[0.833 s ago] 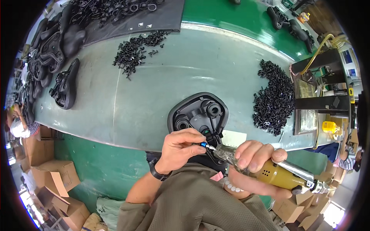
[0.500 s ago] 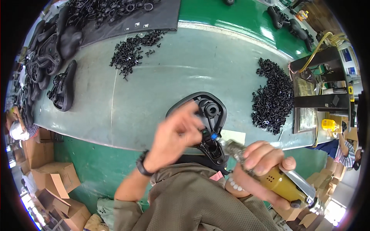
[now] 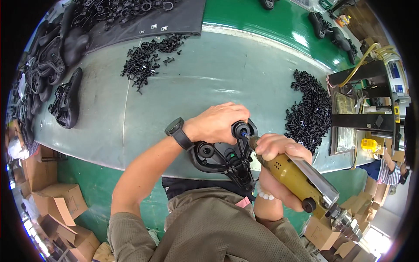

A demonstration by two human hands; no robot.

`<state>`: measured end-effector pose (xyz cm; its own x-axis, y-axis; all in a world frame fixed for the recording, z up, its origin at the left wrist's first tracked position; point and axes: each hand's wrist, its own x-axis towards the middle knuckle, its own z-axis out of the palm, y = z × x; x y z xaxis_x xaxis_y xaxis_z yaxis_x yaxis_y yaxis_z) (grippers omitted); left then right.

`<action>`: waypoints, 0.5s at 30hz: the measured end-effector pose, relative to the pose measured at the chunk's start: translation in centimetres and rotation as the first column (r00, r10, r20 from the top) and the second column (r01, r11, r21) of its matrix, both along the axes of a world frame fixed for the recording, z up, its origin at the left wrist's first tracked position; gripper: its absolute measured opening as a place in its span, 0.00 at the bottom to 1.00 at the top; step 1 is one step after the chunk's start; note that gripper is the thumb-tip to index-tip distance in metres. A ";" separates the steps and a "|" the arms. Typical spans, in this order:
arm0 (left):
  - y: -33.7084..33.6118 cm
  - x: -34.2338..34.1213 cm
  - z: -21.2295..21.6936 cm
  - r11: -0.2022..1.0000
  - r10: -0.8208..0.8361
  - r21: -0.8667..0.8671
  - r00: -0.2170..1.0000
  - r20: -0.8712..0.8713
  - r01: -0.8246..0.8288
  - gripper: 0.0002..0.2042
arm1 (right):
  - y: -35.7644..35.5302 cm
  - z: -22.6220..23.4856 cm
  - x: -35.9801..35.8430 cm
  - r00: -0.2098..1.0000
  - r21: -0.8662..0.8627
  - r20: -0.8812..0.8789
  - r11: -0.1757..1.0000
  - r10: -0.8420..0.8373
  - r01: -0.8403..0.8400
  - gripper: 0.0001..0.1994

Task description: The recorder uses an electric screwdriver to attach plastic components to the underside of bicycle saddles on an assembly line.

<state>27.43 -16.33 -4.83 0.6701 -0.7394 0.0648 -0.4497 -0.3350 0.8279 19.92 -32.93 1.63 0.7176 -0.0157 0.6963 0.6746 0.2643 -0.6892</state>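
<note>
A black bicycle saddle (image 3: 213, 162) lies underside up at the table's near edge, two round sockets and a frame of ribs showing. My left hand (image 3: 218, 123) is closed on its far end, with the fingertips partly hidden behind the rim. My right hand (image 3: 283, 150) wraps round a yellow-brown power screwdriver (image 3: 293, 178), which slants down to the right with its metal hose fitting at the low end. The driver's blue tip meets the right-hand round socket (image 3: 240, 129). Whether a screw sits under the tip is hidden.
Black screws form a large heap (image 3: 309, 111) to the right and a smaller pile (image 3: 146, 61) at far left. Another saddle (image 3: 66, 99) lies left, near stacked saddles (image 3: 50, 56). A dark shelf rack (image 3: 362, 120) stands at right. Cardboard boxes (image 3: 61, 203) sit on the floor.
My left hand has come down from a blurred hover onto the saddle's far end. The saddle has turned, and the driver tip has moved up to the right-hand socket.
</note>
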 end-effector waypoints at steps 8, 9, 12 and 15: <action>-0.3 0.1 0.7 0.994 0.041 0.102 0.999 -0.020 -0.039 0.21 | 0.6 -1.7 1.3 0.986 0.010 -0.153 0.998 0.062 -0.061 0.21; -0.4 0.1 0.7 0.993 0.042 0.107 0.999 -0.027 -0.039 0.21 | 0.4 -1.6 2.3 0.990 -0.027 -0.080 0.993 0.115 -0.118 0.21; -0.9 0.1 1.0 0.989 0.034 0.146 0.999 0.005 -0.034 0.24 | 0.1 -1.7 3.1 0.969 0.016 -0.193 0.988 0.156 -0.156 0.22; -0.5 0.1 -0.5 0.997 0.058 0.051 0.997 -0.059 -0.055 0.23 | 0.7 -3.2 3.6 0.954 0.077 -0.257 0.988 0.151 -0.136 0.26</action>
<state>27.57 -16.84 -5.37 0.7125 -0.7016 -0.0123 -0.3787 -0.3992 0.8350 23.50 -32.21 -1.56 0.8721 0.0659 0.4848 0.4247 0.3900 -0.8170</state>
